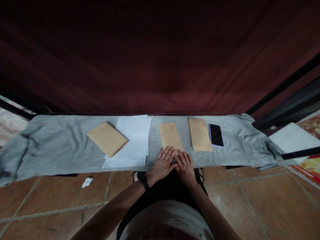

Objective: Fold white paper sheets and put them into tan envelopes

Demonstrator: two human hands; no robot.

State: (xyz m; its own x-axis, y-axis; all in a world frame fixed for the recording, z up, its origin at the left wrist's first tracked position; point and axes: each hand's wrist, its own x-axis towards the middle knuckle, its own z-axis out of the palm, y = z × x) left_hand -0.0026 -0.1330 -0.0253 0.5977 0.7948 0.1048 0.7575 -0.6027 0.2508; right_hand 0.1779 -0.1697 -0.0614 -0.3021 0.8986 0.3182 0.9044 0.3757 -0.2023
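Observation:
A brown paper envelope (171, 134) lies on the grey cloth in front of me, its near end under my fingers. My left hand (163, 161) rests flat on that end with its fingers stretched out. Beside it, my right hand (185, 165) lies flat too, fingers extended over the near right corner, the two hands almost touching. Neither hand grips anything. To the right is a small stack of brown envelopes (200, 135). On the left, another stack of brown envelopes (107, 139) lies at an angle, partly over white paper sheets (133, 138).
A smartphone (216, 135) lies right of the right-hand stack. Grey cloth (62, 143) covers the narrow table, with a dark red curtain (160, 83) behind it. Dark metal bars (282, 85) slant at the right. A crumpled white scrap (87, 182) is on the tiled floor.

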